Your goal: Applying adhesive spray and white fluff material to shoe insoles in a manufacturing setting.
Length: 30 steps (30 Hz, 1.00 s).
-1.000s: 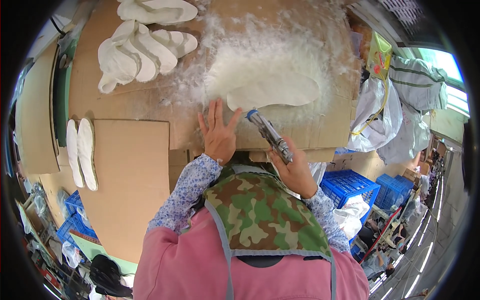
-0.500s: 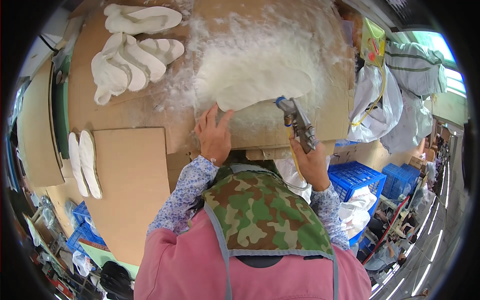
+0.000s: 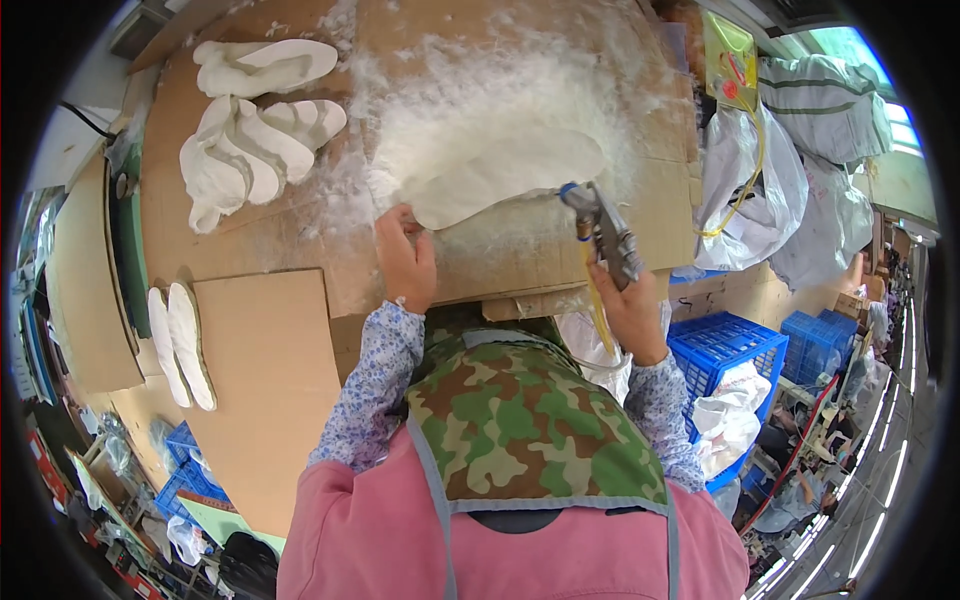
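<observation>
One sole (image 3: 500, 180), apparently unfinished, is laid on the cardboard (image 3: 490, 262); the gun (image 3: 612, 240) is gripped by the right hand (image 3: 632, 315). Whether anything is pinched by the curled left hand (image 3: 408, 262) cannot be told, nor whether the heaped soles (image 3: 275, 145) are finished.

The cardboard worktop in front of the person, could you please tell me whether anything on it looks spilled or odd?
Yes: white fuzz is strewn across the cardboard worktop, densest around the white insole near the left hand; it looks untidy against the plain brown.
</observation>
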Each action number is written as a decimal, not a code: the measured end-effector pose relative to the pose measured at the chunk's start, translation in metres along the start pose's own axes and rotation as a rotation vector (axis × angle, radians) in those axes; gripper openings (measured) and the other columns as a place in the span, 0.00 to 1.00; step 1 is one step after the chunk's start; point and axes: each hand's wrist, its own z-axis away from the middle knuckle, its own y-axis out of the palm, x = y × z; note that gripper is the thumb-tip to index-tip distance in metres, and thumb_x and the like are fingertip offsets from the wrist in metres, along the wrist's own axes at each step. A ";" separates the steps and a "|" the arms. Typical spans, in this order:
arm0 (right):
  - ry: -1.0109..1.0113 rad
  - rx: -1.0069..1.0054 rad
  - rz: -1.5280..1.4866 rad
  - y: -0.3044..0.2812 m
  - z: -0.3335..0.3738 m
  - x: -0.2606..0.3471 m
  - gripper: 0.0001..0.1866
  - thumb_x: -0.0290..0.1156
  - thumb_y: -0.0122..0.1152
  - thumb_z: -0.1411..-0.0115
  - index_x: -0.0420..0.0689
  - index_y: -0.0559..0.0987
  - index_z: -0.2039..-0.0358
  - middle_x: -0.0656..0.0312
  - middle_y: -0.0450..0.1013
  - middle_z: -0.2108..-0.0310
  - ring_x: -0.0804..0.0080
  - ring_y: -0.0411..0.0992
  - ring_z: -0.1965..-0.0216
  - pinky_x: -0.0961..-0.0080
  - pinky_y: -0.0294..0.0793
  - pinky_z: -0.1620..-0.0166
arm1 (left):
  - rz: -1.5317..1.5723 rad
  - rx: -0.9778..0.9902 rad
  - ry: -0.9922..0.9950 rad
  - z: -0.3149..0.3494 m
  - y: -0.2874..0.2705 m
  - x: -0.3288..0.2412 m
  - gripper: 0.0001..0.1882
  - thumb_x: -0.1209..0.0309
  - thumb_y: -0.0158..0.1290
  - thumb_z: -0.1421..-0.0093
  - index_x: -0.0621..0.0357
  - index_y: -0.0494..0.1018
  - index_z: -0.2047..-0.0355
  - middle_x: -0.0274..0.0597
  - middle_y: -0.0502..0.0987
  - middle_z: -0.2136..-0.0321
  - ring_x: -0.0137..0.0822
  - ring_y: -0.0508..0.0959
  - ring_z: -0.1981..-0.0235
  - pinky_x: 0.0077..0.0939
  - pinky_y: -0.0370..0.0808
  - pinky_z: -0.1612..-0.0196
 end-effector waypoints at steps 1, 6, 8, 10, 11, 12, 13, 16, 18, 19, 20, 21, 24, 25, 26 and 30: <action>-0.123 -0.090 0.021 -0.003 -0.004 0.008 0.11 0.27 0.59 0.40 0.36 0.74 0.58 0.58 0.72 0.75 0.75 0.68 0.73 0.74 0.69 0.67 | -0.002 0.002 0.005 -0.006 0.003 -0.002 0.25 0.81 0.48 0.47 0.60 0.65 0.47 0.52 0.67 0.54 0.45 0.71 0.59 0.38 0.68 0.54; -0.093 -0.174 -0.055 -0.029 -0.005 -0.022 0.11 0.26 0.58 0.39 0.37 0.76 0.57 0.65 0.72 0.75 0.79 0.68 0.75 0.80 0.68 0.71 | -0.156 0.067 -0.112 -0.029 0.012 -0.007 0.22 0.80 0.50 0.46 0.64 0.65 0.49 0.46 0.70 0.65 0.37 0.72 0.67 0.30 0.71 0.61; 0.170 -0.149 -0.234 -0.040 -0.003 -0.013 0.10 0.25 0.57 0.39 0.38 0.77 0.57 0.69 0.71 0.76 0.84 0.64 0.81 0.83 0.62 0.77 | -0.200 0.122 -0.108 -0.037 0.009 -0.005 0.21 0.80 0.50 0.46 0.65 0.67 0.50 0.43 0.71 0.68 0.35 0.72 0.68 0.28 0.71 0.62; 0.146 -0.162 -0.257 -0.045 -0.006 -0.013 0.10 0.25 0.56 0.38 0.39 0.77 0.56 0.71 0.70 0.77 0.86 0.61 0.82 0.84 0.59 0.79 | -0.246 0.173 -0.104 -0.041 0.008 -0.007 0.20 0.80 0.50 0.46 0.65 0.69 0.51 0.40 0.72 0.70 0.32 0.72 0.69 0.27 0.71 0.62; 0.123 -0.170 -0.274 -0.047 -0.008 -0.012 0.11 0.25 0.55 0.38 0.41 0.77 0.55 0.72 0.69 0.77 0.88 0.59 0.84 0.85 0.56 0.81 | -0.039 0.170 -0.158 -0.043 0.006 -0.009 0.19 0.79 0.50 0.47 0.65 0.70 0.53 0.37 0.72 0.72 0.30 0.71 0.70 0.27 0.71 0.64; 0.116 -0.163 -0.284 -0.049 -0.009 -0.012 0.11 0.25 0.55 0.38 0.41 0.77 0.55 0.72 0.69 0.77 0.88 0.59 0.84 0.85 0.56 0.81 | 0.169 0.162 -0.210 -0.044 0.004 -0.011 0.18 0.78 0.50 0.47 0.64 0.72 0.54 0.34 0.72 0.73 0.29 0.71 0.72 0.27 0.71 0.66; 0.138 -0.156 -0.290 -0.051 -0.008 -0.011 0.12 0.25 0.55 0.38 0.41 0.77 0.54 0.72 0.69 0.77 0.88 0.59 0.84 0.85 0.56 0.81 | 0.157 0.137 -0.209 -0.044 -0.002 -0.027 0.18 0.78 0.50 0.47 0.64 0.72 0.54 0.34 0.72 0.73 0.29 0.71 0.72 0.27 0.71 0.66; 0.117 -0.126 -0.347 -0.054 0.000 -0.011 0.15 0.28 0.54 0.37 0.42 0.74 0.50 0.71 0.72 0.67 0.88 0.58 0.80 0.86 0.57 0.79 | 0.612 0.168 -0.384 -0.032 -0.016 -0.084 0.18 0.76 0.48 0.46 0.63 0.73 0.54 0.32 0.74 0.70 0.26 0.73 0.70 0.23 0.72 0.66; 0.114 -0.087 -0.313 -0.065 0.008 -0.031 0.17 0.29 0.53 0.36 0.41 0.72 0.47 0.65 0.75 0.58 0.88 0.57 0.80 0.86 0.57 0.78 | 0.822 0.143 -0.377 -0.014 -0.023 -0.111 0.18 0.76 0.46 0.46 0.64 0.72 0.54 0.35 0.76 0.65 0.26 0.76 0.64 0.19 0.74 0.62; 0.078 -0.070 -0.365 -0.068 0.012 -0.030 0.18 0.28 0.52 0.36 0.40 0.70 0.46 0.62 0.74 0.54 0.89 0.57 0.80 0.88 0.57 0.79 | 0.942 0.137 -0.348 -0.009 -0.031 -0.127 0.18 0.76 0.45 0.45 0.63 0.71 0.53 0.36 0.76 0.63 0.27 0.76 0.62 0.23 0.75 0.60; 0.093 -0.058 -0.378 -0.071 0.015 -0.031 0.19 0.27 0.50 0.35 0.39 0.68 0.44 0.60 0.74 0.52 0.90 0.56 0.81 0.89 0.57 0.79 | 0.926 0.065 -0.321 -0.005 -0.047 -0.138 0.18 0.76 0.45 0.45 0.63 0.71 0.53 0.36 0.76 0.63 0.27 0.76 0.62 0.23 0.75 0.60; 0.106 -0.047 -0.385 -0.073 0.018 -0.028 0.19 0.26 0.50 0.35 0.39 0.68 0.44 0.60 0.74 0.52 0.90 0.55 0.81 0.89 0.57 0.79 | 0.952 0.086 -0.306 0.001 -0.063 -0.149 0.20 0.76 0.45 0.44 0.64 0.68 0.50 0.39 0.75 0.59 0.31 0.76 0.58 0.28 0.75 0.54; 0.017 -0.042 -0.376 -0.060 0.024 -0.001 0.18 0.26 0.51 0.36 0.35 0.72 0.46 0.62 0.74 0.56 0.90 0.52 0.83 0.87 0.52 0.81 | 0.960 0.035 -0.242 0.026 -0.120 -0.156 0.23 0.74 0.46 0.43 0.64 0.64 0.45 0.43 0.73 0.52 0.36 0.75 0.53 0.36 0.73 0.48; 0.005 0.011 -0.386 -0.057 0.023 0.002 0.19 0.25 0.51 0.36 0.35 0.71 0.45 0.61 0.74 0.55 0.90 0.52 0.84 0.87 0.52 0.81 | 0.965 0.017 -0.222 0.037 -0.142 -0.158 0.24 0.73 0.46 0.42 0.63 0.63 0.45 0.43 0.72 0.51 0.37 0.75 0.51 0.39 0.72 0.46; -0.001 0.048 -0.396 -0.055 0.024 0.004 0.20 0.24 0.50 0.36 0.35 0.70 0.44 0.61 0.74 0.54 0.90 0.51 0.84 0.87 0.52 0.81 | 0.951 -0.021 -0.199 0.046 -0.161 -0.159 0.24 0.73 0.46 0.42 0.63 0.63 0.45 0.43 0.72 0.51 0.37 0.75 0.51 0.39 0.72 0.46; -0.003 0.141 -0.385 -0.054 0.031 0.018 0.20 0.26 0.50 0.35 0.36 0.69 0.43 0.64 0.74 0.56 0.91 0.51 0.84 0.87 0.52 0.82 | 0.887 -0.150 -0.174 0.083 -0.234 -0.151 0.24 0.71 0.45 0.41 0.62 0.62 0.44 0.44 0.71 0.47 0.40 0.72 0.46 0.49 0.70 0.42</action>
